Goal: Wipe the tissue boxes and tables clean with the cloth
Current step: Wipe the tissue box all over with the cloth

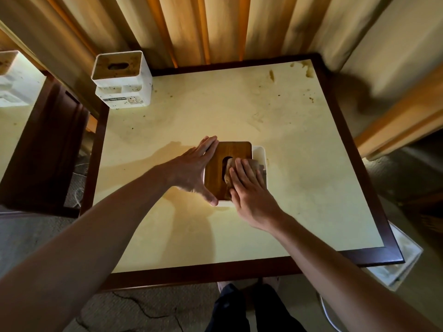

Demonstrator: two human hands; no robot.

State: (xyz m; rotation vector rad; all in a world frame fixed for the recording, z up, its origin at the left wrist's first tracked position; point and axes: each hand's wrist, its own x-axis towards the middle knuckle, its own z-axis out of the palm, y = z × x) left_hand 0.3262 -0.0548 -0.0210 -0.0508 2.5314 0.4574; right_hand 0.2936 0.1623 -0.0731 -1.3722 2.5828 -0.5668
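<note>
A white tissue box with a brown wooden lid point(221, 173) stands in the middle of the cream table point(299, 176). My left hand point(194, 173) lies against the box's left side, fingers straight and thumb at its near corner. My right hand point(249, 190) presses a brownish cloth point(255, 164) flat onto the lid's right part, beside the oval slot. A second white tissue box point(122, 80), spotted with dirt, stands at the table's far left corner.
Brown stains mark the table near its far right corner point(309, 70). A dark wooden rim point(374, 188) frames the top. Another table with a white box point(9, 77) stands to the left. Curtains hang behind. Cables lie on the carpet point(143, 310).
</note>
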